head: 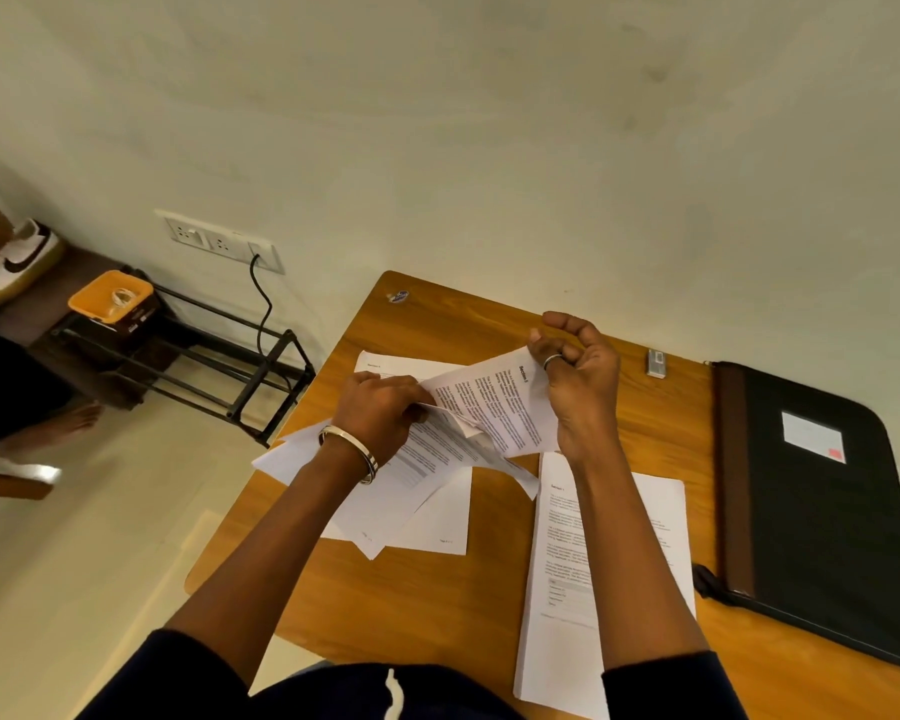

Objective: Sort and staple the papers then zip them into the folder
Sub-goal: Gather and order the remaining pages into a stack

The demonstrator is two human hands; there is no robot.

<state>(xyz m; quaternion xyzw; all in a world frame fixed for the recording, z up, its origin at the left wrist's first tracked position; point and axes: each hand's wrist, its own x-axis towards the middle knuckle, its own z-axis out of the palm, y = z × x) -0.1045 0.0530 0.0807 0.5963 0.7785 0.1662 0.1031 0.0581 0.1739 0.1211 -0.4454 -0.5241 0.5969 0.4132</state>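
The counter (pixel 427 605) carries everything, and its near-left edge is the first worry: the loose spread of papers (pixel 422 517) under and just below the left hand (pixel 380 413) already juts past that edge at its left corner, so any sweep of the forearm across it could send sheets to the floor.

The zip folder (pixel 822 501) lies closed, well to the right of the right hand (pixel 578 387), clear of the sorting for now. Nothing can go into it until stapling is done.

Below the right hand, partly under that forearm, a squared stack of sheets (pixel 645 553) looks like the sorted pile. The forearm resting over it could drag the top page askew and undo the order.

The lifted sheet (pixel 494 402) is the likeliest trouble. The right hand pinches its far corner between thumb and curled fingers, while the left hand grips the buckled edges of this and the page beneath. The paper is bent sharply between the two hands, so pulling apart too fast could crease or tear it, or lift two pages together and misfile one.

The small stapler (pixel 657 364) sits just right of the right hand, untouched, near the counter's far edge, where a careless reach might knock it.
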